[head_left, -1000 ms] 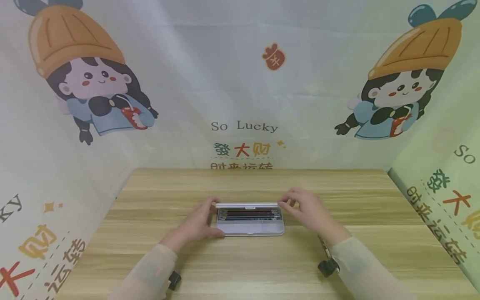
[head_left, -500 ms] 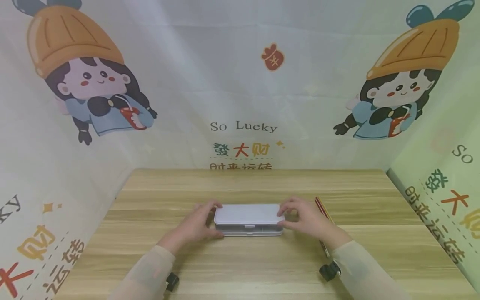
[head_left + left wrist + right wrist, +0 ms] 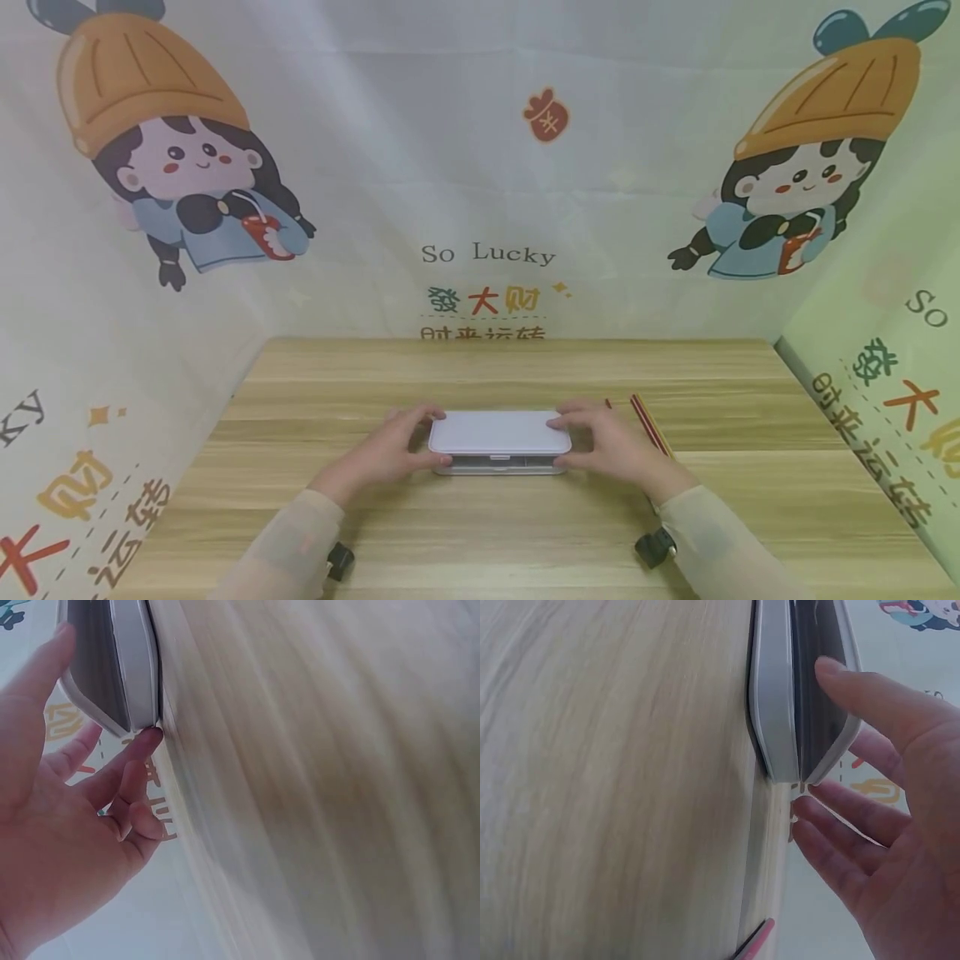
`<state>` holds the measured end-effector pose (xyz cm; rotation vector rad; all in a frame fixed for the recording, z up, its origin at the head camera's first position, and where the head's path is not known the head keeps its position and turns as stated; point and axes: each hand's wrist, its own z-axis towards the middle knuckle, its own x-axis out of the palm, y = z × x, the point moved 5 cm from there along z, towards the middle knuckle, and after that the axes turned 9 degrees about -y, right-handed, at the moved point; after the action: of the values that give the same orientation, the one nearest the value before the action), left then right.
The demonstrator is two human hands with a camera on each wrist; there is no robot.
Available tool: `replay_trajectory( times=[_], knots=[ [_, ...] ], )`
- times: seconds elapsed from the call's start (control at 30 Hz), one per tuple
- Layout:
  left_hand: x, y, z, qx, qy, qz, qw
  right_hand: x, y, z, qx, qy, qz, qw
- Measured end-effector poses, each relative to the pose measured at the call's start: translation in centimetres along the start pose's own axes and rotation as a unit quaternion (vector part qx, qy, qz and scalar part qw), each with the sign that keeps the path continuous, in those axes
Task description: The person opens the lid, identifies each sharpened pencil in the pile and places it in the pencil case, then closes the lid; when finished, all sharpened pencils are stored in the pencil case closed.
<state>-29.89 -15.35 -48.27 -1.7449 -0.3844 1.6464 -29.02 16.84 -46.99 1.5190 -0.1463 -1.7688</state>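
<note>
A white pencil case [image 3: 500, 432] lies lengthwise on the wooden table, its lid tilted down with a narrow gap along the front. At its left end, my left hand [image 3: 381, 447] grips the lid, the thumb at the front corner and fingers at the back. My right hand [image 3: 611, 442] holds the right end likewise, a finger on the lid's top and the thumb at the front. The right wrist view shows that thumb against the underside of the raised lid [image 3: 821, 682]. Inside, the contents are hidden.
Red and yellow pencils [image 3: 651, 425] lie on the table [image 3: 480, 533] to the right, partly behind the right forearm. Another red tip [image 3: 608, 404] shows beside the right hand. A printed cloth [image 3: 480, 183] stands behind the table and along both sides.
The pencil case's lid has swung down toward the front, covering the pencils inside. My right hand came down and forward with it. My left thumb has moved up to the lid's front corner.
</note>
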Motion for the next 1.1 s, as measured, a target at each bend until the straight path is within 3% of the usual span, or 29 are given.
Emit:
replay_trajectory(
  times=[0.33, 0.57, 0.73, 0.93, 1.1],
  knots=[
    [0.0, -0.2, -0.2, 0.015, -0.011, 0.021, 0.9996, 0.2, 0.0, -0.2, 0.003, -0.007, 0.024, 0.9997],
    [0.0, -0.5, -0.3, 0.021, -0.018, 0.02, 0.9994, 0.7, 0.0, -0.4, 0.04, -0.006, 0.042, 0.9983],
    [0.2, -0.6, -0.5, 0.009, -0.029, 0.02, 0.9993, 0.9, 0.4, -0.2, 0.042, -0.003, 0.031, 0.9986],
    [0.4, -0.9, -0.8, 0.014, -0.037, 0.041, 0.9983, 0.8, 0.3, -0.4, 0.038, 0.003, 0.029, 0.9988],
    [0.1, -1.0, -1.3, 0.001, -0.038, 0.037, 0.9986, -0.1, -0.8, -1.0, 0.05, -0.033, -0.021, 0.998]
  ],
)
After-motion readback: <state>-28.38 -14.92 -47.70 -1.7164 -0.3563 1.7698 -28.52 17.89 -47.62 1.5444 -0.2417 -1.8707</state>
